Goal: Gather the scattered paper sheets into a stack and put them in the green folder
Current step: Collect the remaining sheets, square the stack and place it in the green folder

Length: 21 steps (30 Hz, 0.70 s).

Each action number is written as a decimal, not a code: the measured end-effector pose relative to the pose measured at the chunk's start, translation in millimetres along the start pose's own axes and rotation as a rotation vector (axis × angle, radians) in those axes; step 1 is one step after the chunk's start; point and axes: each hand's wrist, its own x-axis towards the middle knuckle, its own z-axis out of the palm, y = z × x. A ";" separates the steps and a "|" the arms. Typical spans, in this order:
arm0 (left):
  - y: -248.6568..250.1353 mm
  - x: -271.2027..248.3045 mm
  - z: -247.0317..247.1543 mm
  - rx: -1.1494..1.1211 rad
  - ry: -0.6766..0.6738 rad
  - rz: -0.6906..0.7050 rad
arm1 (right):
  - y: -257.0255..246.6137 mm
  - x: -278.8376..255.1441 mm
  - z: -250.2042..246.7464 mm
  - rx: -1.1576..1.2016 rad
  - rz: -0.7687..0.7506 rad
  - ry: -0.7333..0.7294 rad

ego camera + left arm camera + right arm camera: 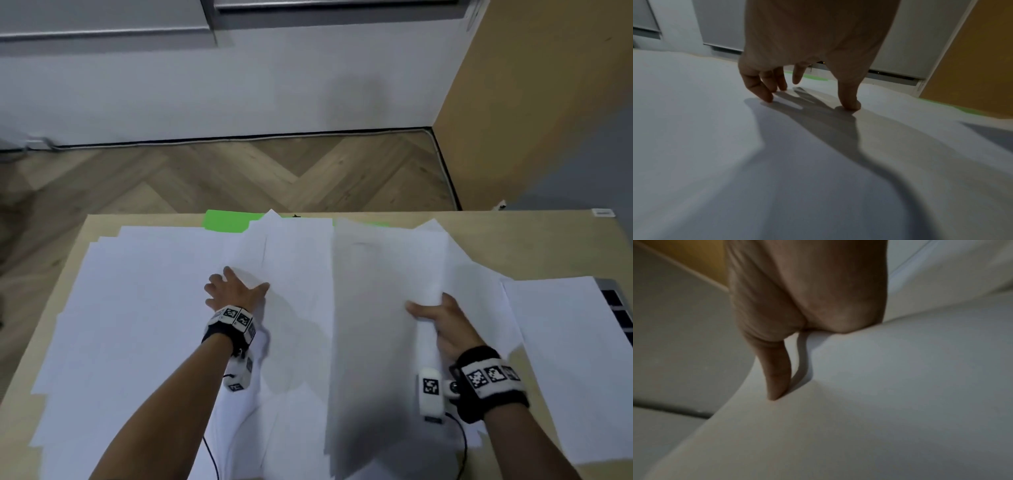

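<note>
White sheets (154, 308) lie overlapping across nearly the whole desk (534, 246), hiding all of the green folder (227, 221) but a strip at the far edge. The right hand (445, 323) pinches a raised, blurred sheet (373, 308), thumb on top, its other fingers hidden underneath. The left hand (233, 291) rests spread, fingertips (766, 97) on the sheets.

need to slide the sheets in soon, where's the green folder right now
In the head view the green folder lies at the table's far edge, left of centre, mostly buried under the scattered paper sheets, beyond the left hand.
</note>
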 end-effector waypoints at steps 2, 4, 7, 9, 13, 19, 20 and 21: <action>-6.3 6.7 -5.9 0.015 -0.015 0.017 | 22.2 4.9 21.1 -0.044 0.064 0.015; -13.3 14.0 -11.4 0.022 -0.037 0.027 | 46.4 9.2 38.3 -0.072 0.129 0.027; -22.3 22.5 -18.8 0.006 -0.101 -0.004 | 74.4 10.8 56.1 -0.124 0.197 0.035; -26.3 22.3 -23.5 -0.008 -0.116 -0.004 | 86.7 9.9 66.4 -0.153 0.233 0.045; -37.5 14.1 -29.9 -0.105 -0.148 0.100 | 98.0 11.4 78.6 -0.150 0.237 0.116; -38.2 13.3 -54.9 -0.016 -0.332 0.485 | 95.7 11.4 86.0 -0.160 0.231 0.180; -34.1 11.4 -61.9 -0.026 -0.230 0.532 | 96.6 11.5 87.4 -0.165 0.228 0.189; -29.0 9.5 -70.2 -0.067 -0.126 0.561 | 97.7 11.6 88.5 -0.166 0.227 0.199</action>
